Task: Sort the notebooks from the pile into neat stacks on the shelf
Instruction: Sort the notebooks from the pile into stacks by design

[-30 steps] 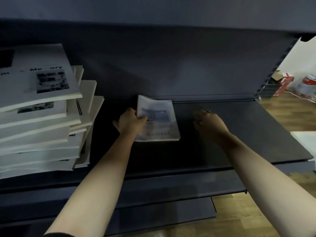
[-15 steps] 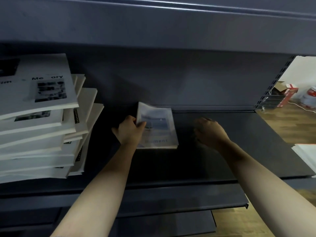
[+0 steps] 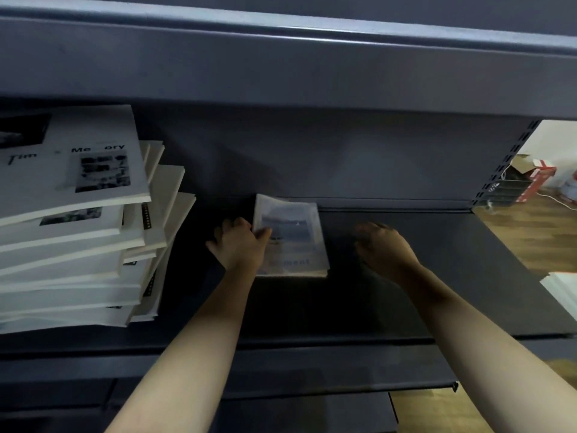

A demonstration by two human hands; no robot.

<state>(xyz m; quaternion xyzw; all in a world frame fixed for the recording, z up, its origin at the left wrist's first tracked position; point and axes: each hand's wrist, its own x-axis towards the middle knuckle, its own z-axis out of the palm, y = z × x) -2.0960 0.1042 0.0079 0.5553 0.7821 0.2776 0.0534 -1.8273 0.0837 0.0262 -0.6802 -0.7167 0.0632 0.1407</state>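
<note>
Little has shifted: the left hand (image 3: 239,245) still pinches the small notebook (image 3: 293,239) by its left edge. It lies flat on the shelf (image 3: 437,276) just right of that hand, long axis toward the back. The right hand (image 3: 385,248) hovers near its right edge, loosely curled and empty. One pile (image 3: 71,232) stands at left, perhaps eight notebooks.

Shelf (image 3: 406,307): dark painted metal, matt, smooth. Small notebook (image 3: 293,242): glossy cover, paper pages. Notebook pile (image 3: 71,220): matt white paper. Floor (image 3: 537,235): wood, slight sheen.
</note>
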